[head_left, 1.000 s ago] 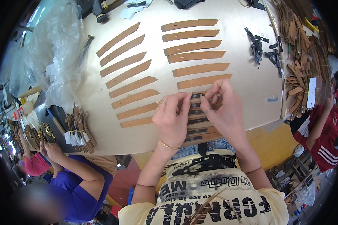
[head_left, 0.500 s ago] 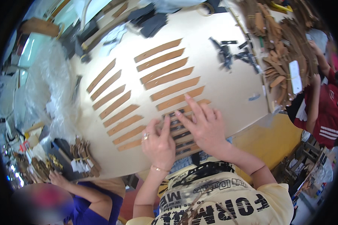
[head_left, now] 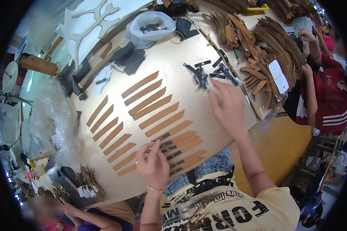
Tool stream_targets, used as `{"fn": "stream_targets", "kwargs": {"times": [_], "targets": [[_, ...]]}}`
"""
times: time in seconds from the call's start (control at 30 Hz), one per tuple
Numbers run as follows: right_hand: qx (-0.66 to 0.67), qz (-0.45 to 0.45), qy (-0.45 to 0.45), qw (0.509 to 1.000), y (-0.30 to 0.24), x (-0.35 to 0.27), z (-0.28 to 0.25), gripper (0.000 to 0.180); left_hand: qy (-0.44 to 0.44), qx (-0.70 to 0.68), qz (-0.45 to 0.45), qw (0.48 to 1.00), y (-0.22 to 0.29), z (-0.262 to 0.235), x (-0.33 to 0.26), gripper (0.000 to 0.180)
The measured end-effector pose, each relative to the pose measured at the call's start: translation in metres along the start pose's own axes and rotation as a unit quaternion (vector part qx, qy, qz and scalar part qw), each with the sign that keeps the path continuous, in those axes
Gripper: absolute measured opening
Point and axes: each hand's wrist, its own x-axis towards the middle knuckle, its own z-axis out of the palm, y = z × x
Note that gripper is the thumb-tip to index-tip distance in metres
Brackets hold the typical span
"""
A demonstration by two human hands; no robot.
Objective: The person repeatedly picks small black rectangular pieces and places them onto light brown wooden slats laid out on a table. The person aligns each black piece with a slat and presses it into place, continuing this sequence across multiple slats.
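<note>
Two rows of flat brown leather-like strips (head_left: 158,121) lie slanted on the pale tabletop. Several strips nearest me carry small black pieces (head_left: 174,155) across them. My left hand (head_left: 153,166) is over these strips, fingers curled together, its fingertips by the black piece (head_left: 162,137) farthest from me. Whether those fingers grip anything is hidden. My right hand (head_left: 229,107) is stretched out to the right, thumb and forefinger apart. Its fingertips come close to a loose heap of black pieces (head_left: 199,76), with another cluster (head_left: 224,74) beside it; nothing shows in this hand.
Bundles of brown strips (head_left: 279,42) with a white tag (head_left: 278,76) fill the right side. Black sheets (head_left: 130,59) and a clear plastic bag (head_left: 150,27) lie at the back. Crumpled plastic (head_left: 52,119) hangs at left. A person in red (head_left: 324,88) sits at right, another at lower left.
My right hand has left the strips and moved right and away from me, to the black heap. The left hand stays by the strips. The view has shifted, showing more of the back.
</note>
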Motion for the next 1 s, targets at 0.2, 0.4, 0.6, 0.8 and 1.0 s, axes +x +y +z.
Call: {"fn": "stream_targets", "kwargs": {"times": [0.2,0.4,0.6,0.8,1.0], "targets": [[-0.004,-0.009,0.019,1.0,-0.001,0.03,0.016,0.028,0.017,-0.046,0.032,0.998,0.023,0.005,0.008,0.036],[-0.12,-0.054,-0.034,0.991,0.0,0.044,0.036,0.025,-0.031,-0.084,0.045,0.995,0.031,0.014,-0.001,0.038],[0.051,0.029,0.003,0.998,0.006,0.042,0.026,0.019,-0.048,-0.117,0.035,0.991,0.03,0.013,-0.006,0.036],[0.069,-0.098,0.098,0.988,-0.008,0.033,0.006,0.02,-0.096,-0.287,-0.072,0.951,0.036,0.007,0.01,0.032],[-0.034,-0.452,-0.008,0.892,-0.05,-0.014,-0.019,0.025,-0.175,-0.608,-0.28,0.722,0.023,-0.002,0.031,0.046]]}}
